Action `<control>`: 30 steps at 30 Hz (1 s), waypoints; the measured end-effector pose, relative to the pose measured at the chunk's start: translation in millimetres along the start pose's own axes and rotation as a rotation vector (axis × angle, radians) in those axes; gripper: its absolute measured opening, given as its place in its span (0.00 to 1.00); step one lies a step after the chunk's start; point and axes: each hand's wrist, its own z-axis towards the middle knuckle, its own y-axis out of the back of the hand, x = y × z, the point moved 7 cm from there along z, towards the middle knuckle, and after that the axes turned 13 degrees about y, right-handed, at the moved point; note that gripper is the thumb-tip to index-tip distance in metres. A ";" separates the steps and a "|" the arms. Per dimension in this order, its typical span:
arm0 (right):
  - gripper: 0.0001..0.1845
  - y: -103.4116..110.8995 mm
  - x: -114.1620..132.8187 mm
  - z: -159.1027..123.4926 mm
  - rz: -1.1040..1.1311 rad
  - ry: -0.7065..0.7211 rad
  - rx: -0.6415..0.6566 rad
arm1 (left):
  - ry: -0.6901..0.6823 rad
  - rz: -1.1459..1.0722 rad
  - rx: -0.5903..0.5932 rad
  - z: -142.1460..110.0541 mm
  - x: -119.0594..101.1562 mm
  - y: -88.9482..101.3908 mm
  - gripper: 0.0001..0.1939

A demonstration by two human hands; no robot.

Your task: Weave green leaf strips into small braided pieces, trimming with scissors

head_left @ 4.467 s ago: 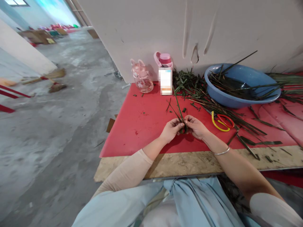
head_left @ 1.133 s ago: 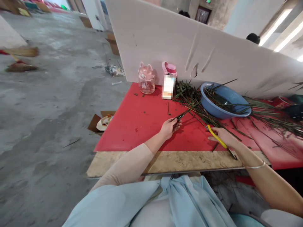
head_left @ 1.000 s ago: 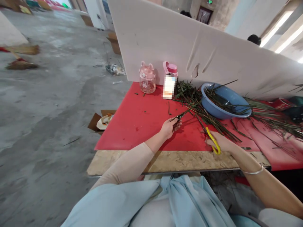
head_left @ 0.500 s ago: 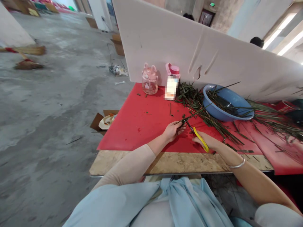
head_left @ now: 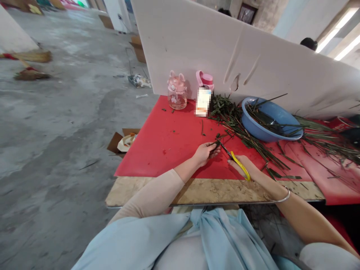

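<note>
- Left hand pinches a dark leaf bundle, seemingly to steady it.
- Right hand grips yellow-handled scissors, angled apparently to meet the bundle.

Dark green leaf piece: mostly covered by the bare left hand, centre of frame; shape too small to tell.
Yellow-handled metal scissors: grip partly hidden by the bare right hand.
Upright white rectangular panel: upper centre; surface pixelated, unreadable.
Black-haired head: upper right; lower part hidden behind the white partition.
</note>
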 end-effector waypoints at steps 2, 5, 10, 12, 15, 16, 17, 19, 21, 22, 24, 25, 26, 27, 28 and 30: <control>0.22 -0.2 0.0 -1.4 0.005 0.003 0.014 | 0.009 0.016 -0.006 -0.2 0.7 -0.4 0.01; 0.20 -0.9 -6.1 -3.0 -0.010 -0.009 0.035 | 0.015 0.044 -0.014 -2.0 0.7 -2.1 0.02; 0.16 2.2 -17.6 -5.4 0.023 0.031 -0.036 | 0.002 0.092 -0.004 -4.4 -0.1 -5.0 0.04; 0.15 3.1 -17.2 -7.6 0.089 0.053 -0.038 | 0.001 0.106 0.006 -3.9 0.3 -5.2 0.06; 0.19 5.4 -19.8 -11.5 0.233 -0.020 0.005 | -0.021 0.100 0.034 -3.3 -0.2 -5.6 0.08; 0.22 7.3 -22.1 -12.1 0.267 -0.052 0.024 | -0.027 0.091 0.043 -3.3 -0.2 -5.8 0.09; 0.24 9.8 -25.4 -12.0 0.270 -0.081 0.049 | -0.032 0.081 0.051 -3.5 -0.3 -6.0 0.11; 0.26 16.9 -38.5 -10.0 0.143 -0.137 0.108 | -0.035 0.062 0.068 -4.3 -0.1 -7.0 0.14; 0.27 27.9 -60.7 -6.8 -0.098 -0.213 0.132 | -0.038 0.058 0.090 -5.3 -0.1 -8.8 0.16; 0.27 34.2 -73.1 -5.4 -0.212 -0.252 0.126 | -0.042 0.061 0.099 -5.7 -0.3 -9.7 0.17; 0.27 44.1 -94.3 -3.2 -0.365 -0.286 0.115 | -0.054 0.069 0.109 -6.0 -1.0 -10.6 0.19; 0.27 46.2 -101.4 -2.5 -0.401 -0.275 0.136 | -0.066 0.071 0.109 -5.9 -1.6 -10.4 0.19; 0.28 47.6 -105.6 -2.3 -0.425 -0.258 0.168 | -0.082 0.073 0.104 -5.7 -2.5 -9.8 0.20; 0.30 49.5 -106.7 -2.5 -0.450 -0.247 0.197 | -0.101 0.078 0.096 -5.4 -3.3 -9.0 0.21; 0.31 52.4 -103.5 -2.4 -0.478 -0.238 0.211 | -0.122 0.086 0.086 -5.0 -4.1 -7.9 0.21; 0.32 62.3 -84.0 1.3 -0.535 -0.225 0.147 | -0.166 0.123 0.065 -4.4 -5.2 -6.1 0.24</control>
